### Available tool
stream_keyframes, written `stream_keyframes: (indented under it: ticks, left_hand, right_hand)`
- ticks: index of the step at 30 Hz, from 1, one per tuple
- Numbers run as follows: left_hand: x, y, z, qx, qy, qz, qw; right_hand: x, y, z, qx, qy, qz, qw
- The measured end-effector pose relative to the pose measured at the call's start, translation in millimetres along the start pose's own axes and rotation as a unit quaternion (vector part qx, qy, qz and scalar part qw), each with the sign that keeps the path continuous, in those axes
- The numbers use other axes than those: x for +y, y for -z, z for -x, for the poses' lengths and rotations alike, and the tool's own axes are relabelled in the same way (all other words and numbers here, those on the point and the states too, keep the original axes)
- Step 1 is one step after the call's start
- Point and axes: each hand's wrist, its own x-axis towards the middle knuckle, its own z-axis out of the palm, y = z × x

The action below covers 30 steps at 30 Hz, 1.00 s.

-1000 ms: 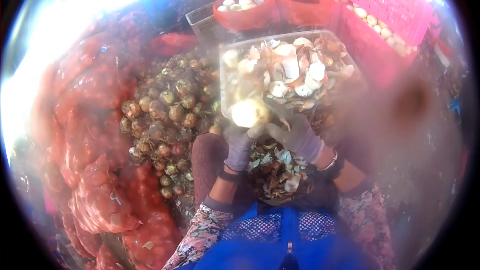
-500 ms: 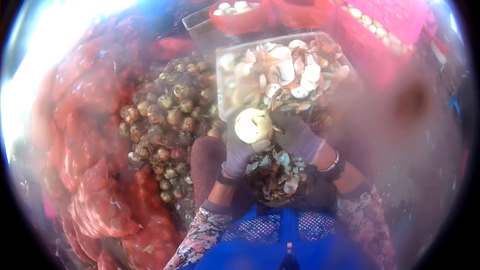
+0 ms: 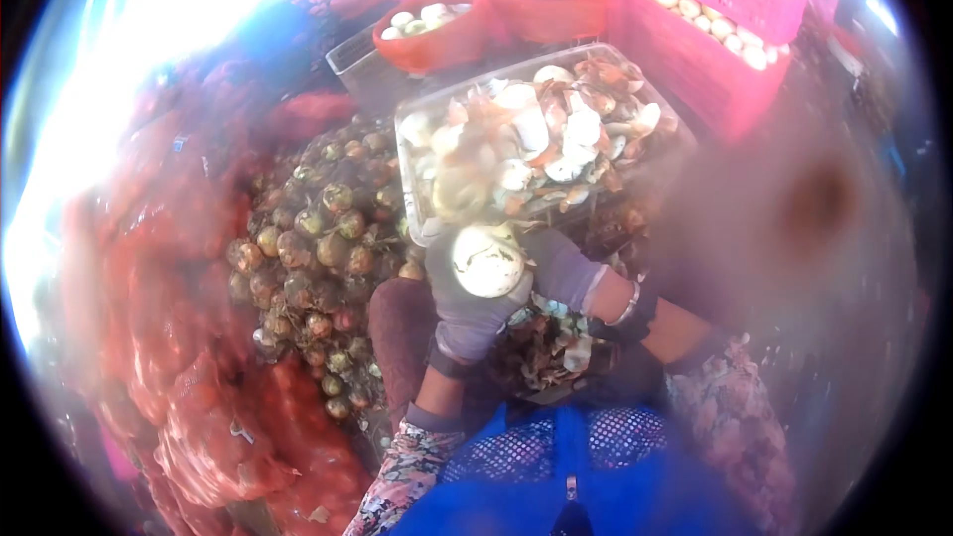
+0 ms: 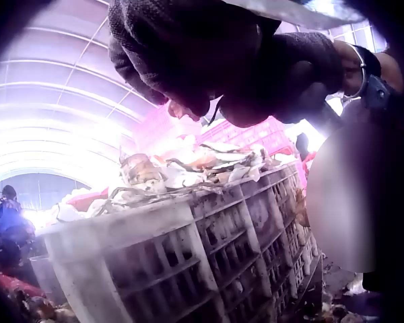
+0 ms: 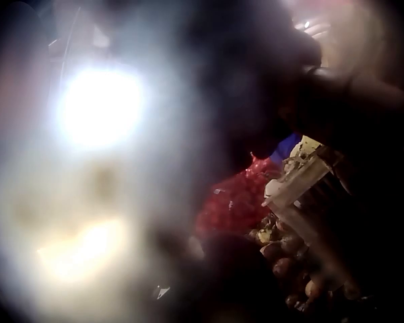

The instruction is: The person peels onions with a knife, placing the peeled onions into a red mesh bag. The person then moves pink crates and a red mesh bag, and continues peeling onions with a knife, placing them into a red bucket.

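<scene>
Two gloved hands meet low in the head view. The left hand [image 3: 462,306] cups a peeled pale onion [image 3: 486,261] from below, fingers curled round it, and the onion sits just in front of a white crate [image 3: 405,164]. The right hand [image 3: 562,268] lies against the onion's right side, and I cannot tell from here how its fingers are set. The crate is heaped with peels [image 3: 551,139]. To its left I see a pile [image 3: 318,238] of unpeeled onions, and left of that red mesh sacks [image 3: 149,258]. Behind the crate stand a red basin [image 3: 429,48] of peeled onions and a pink crate [image 3: 695,55]. A blue apron [image 3: 566,481] fills the bottom edge.

From the left wrist I look up at the left hand [image 4: 178,50], whose fingers are curled. The right hand [image 4: 283,77] is beside it and touching it. The onion is hidden in this view. Below them is the slatted wall of the crate [image 4: 188,259], with peels [image 4: 195,168] spilling over its rim. A pale blur on the right may be a smear on the lens.

The right wrist view is mostly glare and dark blur, so I cannot make out the hand or its fingers. Only the sacks [image 5: 232,198], a corner of the crate [image 5: 297,180] and part of the pile [image 5: 283,250] are visible.
</scene>
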Motion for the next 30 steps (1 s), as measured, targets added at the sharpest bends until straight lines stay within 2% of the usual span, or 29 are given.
stream_keyframes:
  ticks: [2,3,5,7,8,9,10,11,12,13,15,16,18,23,28,30]
  left_hand:
    - [7.9,-0.7,-6.0,0.014,-0.025,-0.009,1.0]
    - [24.9,4.5,-8.7,-0.006,0.034,0.004,0.999]
    - [27.6,9.8,-3.0,-0.017,0.07,0.013,0.997]
    - [21.5,2.8,1.1,-0.027,0.089,0.04,0.995]
    - [16.2,-1.3,2.6,-0.032,0.098,0.051,0.993]
    - [13.3,-3.7,3.8,-0.034,0.103,0.057,0.992]
    - [10.9,-5.3,5.8,-0.035,0.107,0.059,0.992]
    - [9.2,-7.9,7.5,-0.04,0.113,0.059,0.991]
    - [9.5,-11.2,8.1,-0.042,0.116,0.062,0.99]
    - [9.1,-15.4,10.3,-0.049,0.115,0.071,0.99]
    - [7.7,-21.5,9.0,-0.052,0.119,0.076,0.989]
    - [18.3,-21.6,8.8,-0.059,0.119,0.08,0.988]
    - [16.4,-24.7,7.2,-0.069,0.122,0.086,0.986]
    - [24.7,-29.5,7.6,-0.08,0.129,0.107,0.983]
    - [30.1,-40.8,7.0,-0.095,0.141,0.118,0.978]
    - [33.1,-45.2,6.7,-0.104,0.146,0.122,0.976]
  right_hand:
    - [15.0,-15.7,-4.8,0.014,0.052,-0.09,0.994]
    - [33.2,-28.6,-2.3,0.029,0.092,-0.097,0.991]
    - [35.7,-19.8,4.3,0.033,0.123,0.045,0.991]
    - [33.5,-17.7,10.7,0.047,0.142,0.191,0.97]
    - [34.9,-23.8,6.5,0.058,0.139,0.222,0.963]
    - [39.6,-26.6,0.3,0.108,0.167,0.211,0.957]
    - [31.3,-26.0,-7.1,0.026,0.059,0.28,0.958]
    - [58.0,-32.7,-21.6,0.102,0.161,0.08,0.978]
    - [102.9,-49.5,-46.1,0.017,0.173,-0.088,0.981]
    - [67.9,-26.3,-33.2,0.021,0.196,0.034,0.98]
    - [-8.1,6.5,-11.3,0.022,0.226,0.27,0.936]
    - [-26.8,8.8,-3.8,0.069,0.298,0.273,0.912]
    - [-25.8,16.0,14.7,0.117,0.199,0.22,0.948]
    - [-24.8,27.3,32.7,0.066,0.002,0.047,0.997]
    - [-57.3,52.9,51.5,-0.014,-0.202,-0.109,0.973]
    - [-68.3,59.2,52.8,-0.03,-0.239,-0.114,0.964]
